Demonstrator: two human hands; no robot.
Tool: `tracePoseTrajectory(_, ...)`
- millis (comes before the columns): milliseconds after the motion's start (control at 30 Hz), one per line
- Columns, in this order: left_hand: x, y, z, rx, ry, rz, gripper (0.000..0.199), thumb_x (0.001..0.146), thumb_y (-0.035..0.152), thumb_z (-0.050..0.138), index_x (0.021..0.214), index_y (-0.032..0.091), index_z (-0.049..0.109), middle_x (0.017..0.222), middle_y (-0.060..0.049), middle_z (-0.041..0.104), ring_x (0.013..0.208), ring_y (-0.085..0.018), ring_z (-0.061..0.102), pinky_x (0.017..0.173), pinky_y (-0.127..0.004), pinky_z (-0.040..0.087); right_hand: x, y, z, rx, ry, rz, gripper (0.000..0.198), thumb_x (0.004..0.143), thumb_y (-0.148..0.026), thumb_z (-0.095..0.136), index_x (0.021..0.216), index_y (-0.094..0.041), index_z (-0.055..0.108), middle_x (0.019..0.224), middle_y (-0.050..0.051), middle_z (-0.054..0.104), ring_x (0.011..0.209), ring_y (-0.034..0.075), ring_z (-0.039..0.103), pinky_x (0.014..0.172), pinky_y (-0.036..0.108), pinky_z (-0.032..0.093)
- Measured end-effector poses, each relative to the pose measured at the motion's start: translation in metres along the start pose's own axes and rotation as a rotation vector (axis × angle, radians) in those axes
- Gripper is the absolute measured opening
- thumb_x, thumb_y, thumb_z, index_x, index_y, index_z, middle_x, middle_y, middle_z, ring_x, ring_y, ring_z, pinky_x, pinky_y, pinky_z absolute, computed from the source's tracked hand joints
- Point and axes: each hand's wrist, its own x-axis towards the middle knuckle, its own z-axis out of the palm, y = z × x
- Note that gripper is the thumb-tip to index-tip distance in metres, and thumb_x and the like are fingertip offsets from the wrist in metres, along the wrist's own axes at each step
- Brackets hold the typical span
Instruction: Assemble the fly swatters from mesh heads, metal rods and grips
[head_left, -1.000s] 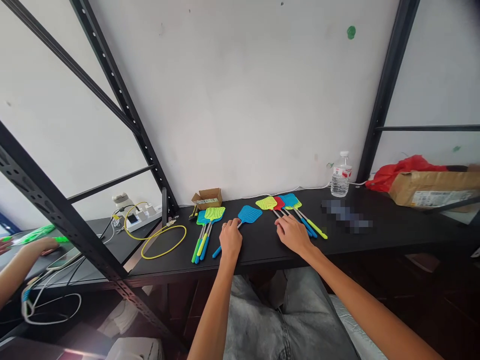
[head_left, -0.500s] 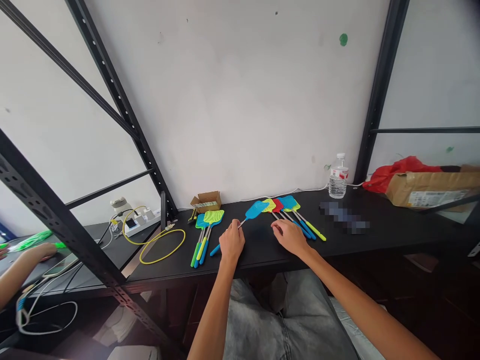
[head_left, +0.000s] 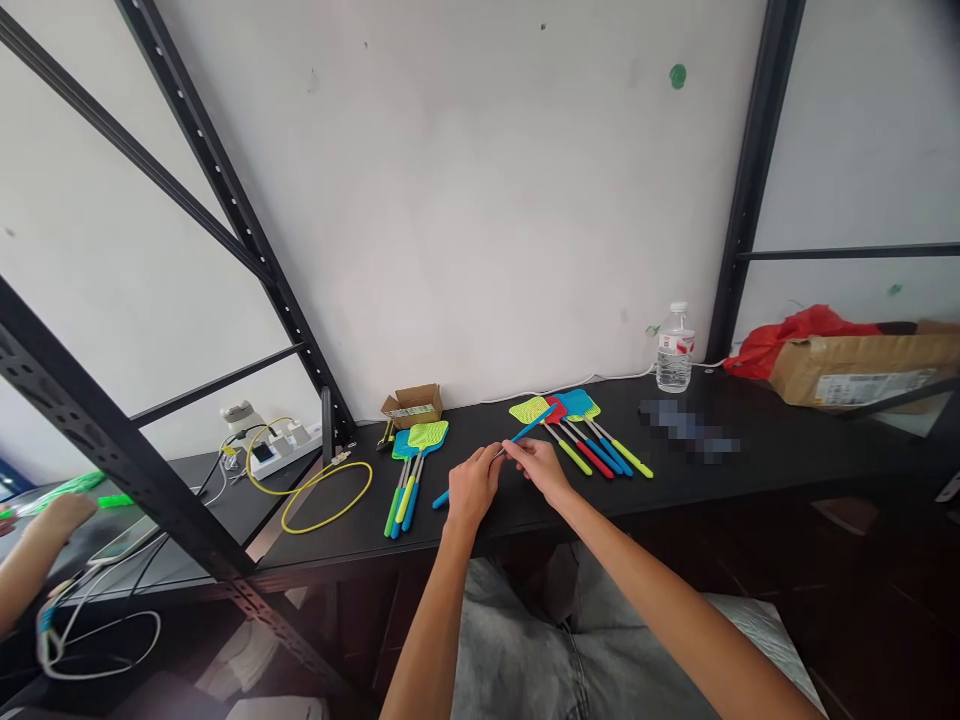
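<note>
Between both hands is a blue fly swatter (head_left: pixel 534 423), its head seen nearly edge-on and pointing up to the right. My left hand (head_left: pixel 472 487) is closed around the shaft, and the blue handle end sticks out at its left. My right hand (head_left: pixel 538 468) pinches the shaft just below the head. To the left lies a bunch of fly swatters (head_left: pixel 428 436) with yellow-green and blue heads. On the right, several more fly swatters (head_left: pixel 576 403) are fanned out in yellow, red and blue, close beyond my right hand.
A small open cardboard box (head_left: pixel 414 404) stands near the wall, and a yellow cable loop (head_left: pixel 328 527) lies at left. Toward the right are a water bottle (head_left: pixel 675 350), a blurred patch and a larger carton (head_left: pixel 862 370). Another person's hand (head_left: pixel 69 515) is at far left.
My right hand has moved left from beside the right-hand swatters onto the held swatter's shaft. That swatter's head has turned from face-on to nearly edge-on.
</note>
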Motion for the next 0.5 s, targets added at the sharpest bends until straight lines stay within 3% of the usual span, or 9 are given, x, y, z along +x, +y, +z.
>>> tracePoseTrajectory(300, 0.001, 0.001, 0.000, 0.028, -0.052, 0.032, 0.038, 0.101, 0.044, 0.032, 0.124, 0.037, 0.061, 0.092, 0.000, 0.069, 0.077, -0.014, 0.065, 0.056, -0.024, 0.030, 0.006, 0.020, -0.004, -0.257, 0.078, -0.055, 0.038, 0.081, -0.053, 0.057, 0.069, -0.018, 0.065, 0.065, 0.006, 0.064, 0.063, 0.021, 0.060, 0.056, 0.028, 0.042)
tracePoseTrajectory(500, 0.003, 0.007, -0.001, 0.013, -0.086, 0.012, 0.039, 0.101, 0.043, 0.032, 0.126, 0.038, 0.061, 0.096, -0.002, 0.070, 0.082, -0.015, 0.065, 0.059, -0.024, 0.033, 0.004, 0.021, -0.002, -0.294, 0.153, -0.151, 0.031, 0.085, -0.048, 0.051, 0.077, -0.021, 0.064, 0.074, 0.005, 0.067, 0.071, 0.023, 0.063, 0.067, 0.032, 0.046)
